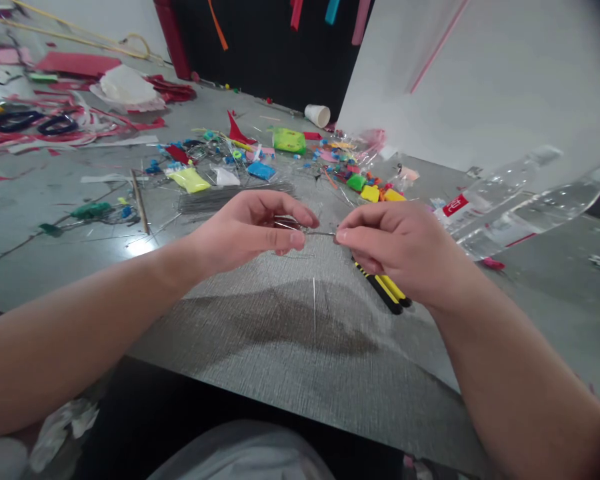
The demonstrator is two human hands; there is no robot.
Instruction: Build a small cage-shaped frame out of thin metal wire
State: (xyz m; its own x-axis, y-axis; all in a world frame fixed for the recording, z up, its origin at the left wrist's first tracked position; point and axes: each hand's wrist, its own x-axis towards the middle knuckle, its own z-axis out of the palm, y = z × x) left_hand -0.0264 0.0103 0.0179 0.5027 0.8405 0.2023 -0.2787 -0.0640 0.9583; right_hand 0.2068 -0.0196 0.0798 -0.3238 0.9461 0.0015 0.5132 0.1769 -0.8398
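Observation:
Both my hands hover above the grey table [290,347], fingertips almost meeting. My left hand [253,228] pinches one end of a thin metal wire [321,234]. My right hand [397,250] pinches the other end between thumb and forefinger. The same right hand also holds yellow-and-black pliers [386,290], whose handles stick out below the palm toward me. A second thin wire [315,307] lies on the table under my hands.
A bundle of thin wires [230,198] lies just behind my left hand. Beyond it are several small coloured clay pieces and bags [289,141], a paper cup [317,115], and red scraps at far left. Two plastic bottles [510,200] lie at right.

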